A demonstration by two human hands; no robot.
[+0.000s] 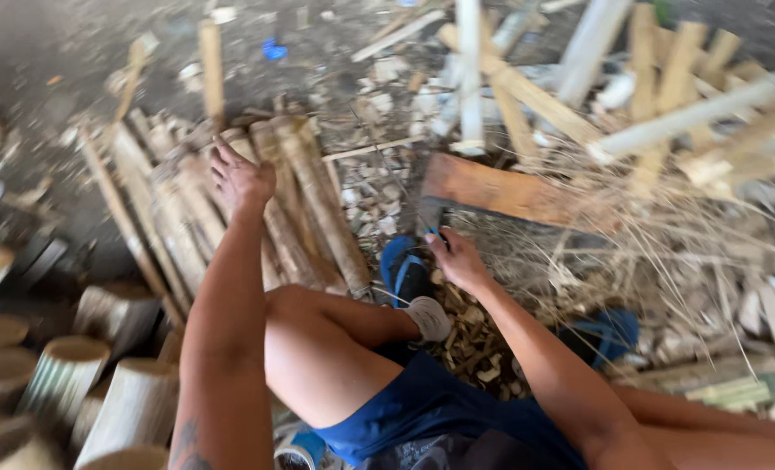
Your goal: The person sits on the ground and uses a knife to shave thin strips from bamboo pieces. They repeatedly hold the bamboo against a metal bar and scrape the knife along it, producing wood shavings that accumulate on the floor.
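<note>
My left hand [241, 178] reaches forward with its fingers spread and rests on a pile of split bamboo slats [309, 209] lying side by side on the ground. My right hand [459, 259] is lower, near the middle, with its fingers curled at the near end of a brown wooden plank [509, 191]. A dark object sits at its fingertips, and the blur hides whether the hand grips it. A blue sandal [403, 270] lies just left of that hand, beside my bent knee.
Short cut bamboo sections [65, 374] stand on end at the lower left. Long pale sticks and poles [666, 122] are stacked crosswise at the upper right. Dry fibres and wood chips [666, 261] cover the ground on the right, around a second blue sandal [609, 335].
</note>
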